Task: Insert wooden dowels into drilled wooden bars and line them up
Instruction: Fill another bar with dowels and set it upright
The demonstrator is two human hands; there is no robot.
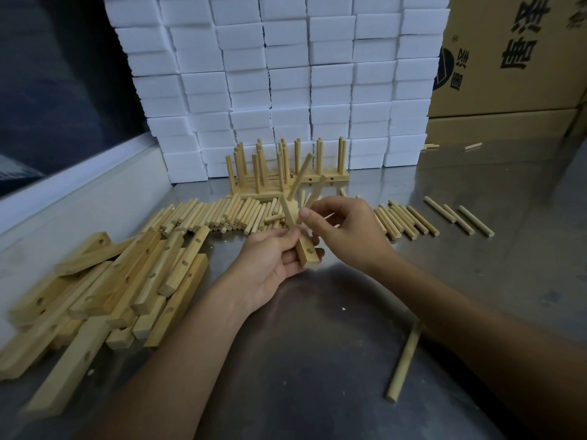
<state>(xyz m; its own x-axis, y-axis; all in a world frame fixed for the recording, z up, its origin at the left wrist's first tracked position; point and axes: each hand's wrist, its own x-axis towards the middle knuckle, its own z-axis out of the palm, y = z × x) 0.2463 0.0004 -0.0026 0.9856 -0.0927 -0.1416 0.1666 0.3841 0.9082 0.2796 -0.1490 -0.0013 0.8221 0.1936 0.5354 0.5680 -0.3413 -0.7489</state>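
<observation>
Pinching fingers [306,214] on dowel [314,192]

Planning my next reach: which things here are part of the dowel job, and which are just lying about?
Job: bar in left hand; dowel in right hand; loose dowels; drilled bars; finished bars.
Lying about: white blocks; cardboard boxes.
</observation>
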